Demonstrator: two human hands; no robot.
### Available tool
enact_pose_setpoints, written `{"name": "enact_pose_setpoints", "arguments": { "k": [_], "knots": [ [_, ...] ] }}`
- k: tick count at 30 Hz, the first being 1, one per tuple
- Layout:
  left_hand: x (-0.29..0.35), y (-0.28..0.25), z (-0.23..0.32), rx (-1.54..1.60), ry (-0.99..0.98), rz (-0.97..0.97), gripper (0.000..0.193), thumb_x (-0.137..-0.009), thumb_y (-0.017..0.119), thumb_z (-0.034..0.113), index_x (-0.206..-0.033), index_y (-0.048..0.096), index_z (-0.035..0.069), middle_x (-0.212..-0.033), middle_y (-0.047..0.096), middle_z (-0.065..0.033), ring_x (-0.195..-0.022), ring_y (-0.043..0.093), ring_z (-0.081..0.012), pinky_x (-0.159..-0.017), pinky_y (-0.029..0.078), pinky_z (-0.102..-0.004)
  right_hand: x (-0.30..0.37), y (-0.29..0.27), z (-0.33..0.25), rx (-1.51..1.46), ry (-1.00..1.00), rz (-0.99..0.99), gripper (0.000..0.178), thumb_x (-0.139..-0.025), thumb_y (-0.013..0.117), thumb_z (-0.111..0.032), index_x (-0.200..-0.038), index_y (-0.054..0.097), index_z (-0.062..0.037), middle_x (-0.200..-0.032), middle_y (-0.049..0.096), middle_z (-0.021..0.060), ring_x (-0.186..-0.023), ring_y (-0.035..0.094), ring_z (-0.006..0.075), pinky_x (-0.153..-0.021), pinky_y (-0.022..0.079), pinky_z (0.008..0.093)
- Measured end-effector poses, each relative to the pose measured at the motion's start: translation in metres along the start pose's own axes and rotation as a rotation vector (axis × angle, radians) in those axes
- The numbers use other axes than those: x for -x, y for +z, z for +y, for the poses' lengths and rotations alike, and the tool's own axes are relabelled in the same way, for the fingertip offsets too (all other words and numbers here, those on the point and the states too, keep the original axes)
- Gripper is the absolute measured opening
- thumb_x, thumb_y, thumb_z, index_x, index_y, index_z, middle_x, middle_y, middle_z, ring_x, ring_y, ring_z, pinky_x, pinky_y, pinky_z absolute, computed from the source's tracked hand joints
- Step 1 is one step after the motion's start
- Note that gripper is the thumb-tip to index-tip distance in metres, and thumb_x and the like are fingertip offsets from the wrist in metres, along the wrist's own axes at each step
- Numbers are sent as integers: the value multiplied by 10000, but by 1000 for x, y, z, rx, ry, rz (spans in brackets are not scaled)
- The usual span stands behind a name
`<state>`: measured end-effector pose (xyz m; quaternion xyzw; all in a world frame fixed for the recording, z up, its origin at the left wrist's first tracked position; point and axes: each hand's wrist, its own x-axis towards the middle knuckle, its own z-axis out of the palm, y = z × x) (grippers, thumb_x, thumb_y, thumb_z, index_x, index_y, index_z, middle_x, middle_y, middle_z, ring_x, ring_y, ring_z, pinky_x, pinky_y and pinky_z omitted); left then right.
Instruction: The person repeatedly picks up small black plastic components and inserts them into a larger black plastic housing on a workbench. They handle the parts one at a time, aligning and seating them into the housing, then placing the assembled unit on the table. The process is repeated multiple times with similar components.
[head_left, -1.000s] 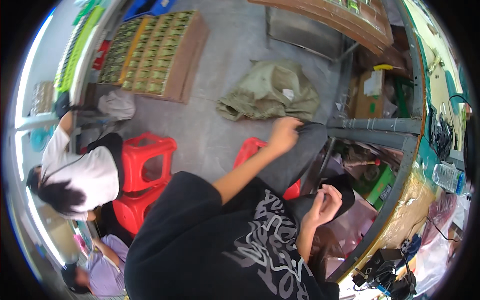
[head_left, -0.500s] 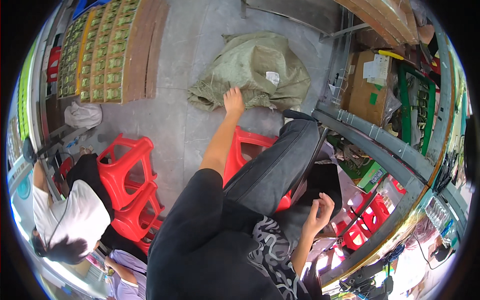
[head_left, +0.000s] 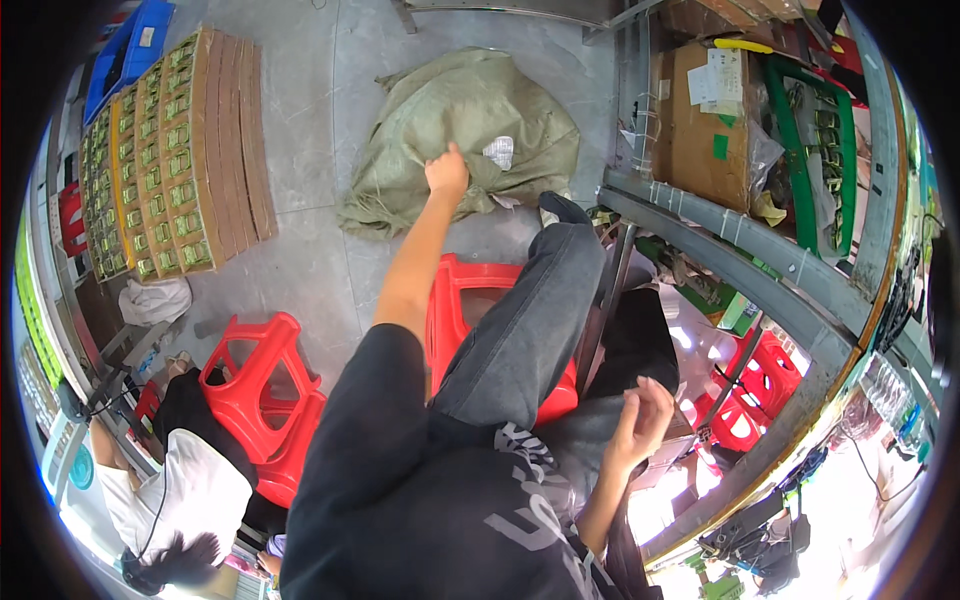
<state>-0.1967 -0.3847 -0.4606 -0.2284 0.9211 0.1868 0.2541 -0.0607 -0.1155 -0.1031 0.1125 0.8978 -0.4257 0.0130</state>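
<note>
A large olive-green woven sack [head_left: 500, 105] with a white label lies on the grey floor ahead of me. My left hand [head_left: 447, 174], at the end of an outstretched arm, is closed on the fabric at the sack's near side, where creases run from it. The fingertips are partly hidden. Over my lap on the right, my right hand [head_left: 642, 422] hovers with loosely curled fingers apart and holds nothing. One leg in dark grey trousers reaches toward the sack, its shoe beside the sack's near right edge.
A red plastic stool [head_left: 450, 300] is under me; more red stools [head_left: 262, 355] stand left. Stacked cartons of metal parts [head_left: 190, 150] and a blue crate [head_left: 125, 50] lie far left. A metal rack [head_left: 740, 235] with a cardboard box [head_left: 700, 150] borders the right. A person in white [head_left: 195, 495] sits lower left.
My view has shifted, so the sack appears further left. The sack's near edge is drawn up and folded where my left hand grips it. The right hand stays over my lap.
</note>
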Motion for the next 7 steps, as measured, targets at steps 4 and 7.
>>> {"name": "enact_pose_setpoints", "arguments": {
  "k": [4,7],
  "knots": [
    [-7,-38,-17,838,-227,112,244,-748,409,149,-923,509,10,-895,553,-199,-848,536,-278,-778,403,-389,-7,14,3,23,-15,-79,258,-741,510,62,-990,505,-4,-973,500,112,-704,511,129,-678,418,238],
    [-16,-70,-28,1349,-287,-41,281,-770,370,158,-970,485,-2,-880,535,-195,-794,525,-259,-786,403,-385,-6,29,5,-77,55,-173,260,-745,528,41,-998,506,-13,-974,504,99,-696,515,130,-680,419,244]
  ]
}}
